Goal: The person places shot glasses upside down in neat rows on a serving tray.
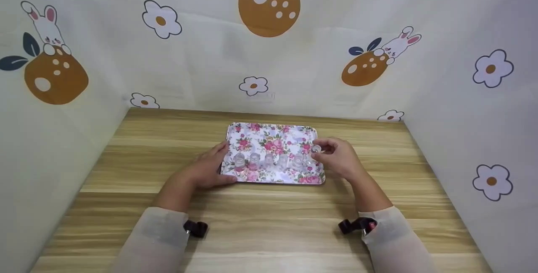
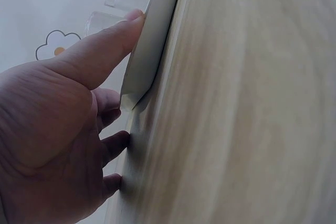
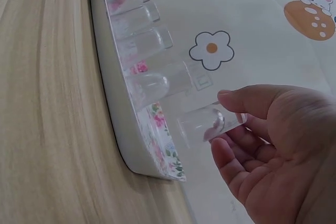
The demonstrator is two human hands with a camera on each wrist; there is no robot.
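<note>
The flower-printed tray (image 1: 273, 132) lies on the wooden table, with several small clear glasses (image 1: 269, 160) standing in a row along its near half. My left hand (image 1: 208, 168) rests at the tray's near left corner. In the left wrist view, its straight thumb touches the tray's rim (image 2: 152, 40), while the other fingers spread beside the side wall and down to the tabletop. At the tray's right edge, my right hand (image 1: 338, 157) pinches another clear glass (image 3: 202, 124) between thumb and fingers at its upper end. This glass is at the right end of the row.
Bare wooden table (image 1: 269, 222) surrounds the tray. A pale cloth wall (image 1: 201, 63) printed with rabbits, oranges and flowers rises behind and at both sides. Black wrist camera mounts (image 1: 196, 228) stick out from both sleeves over the table.
</note>
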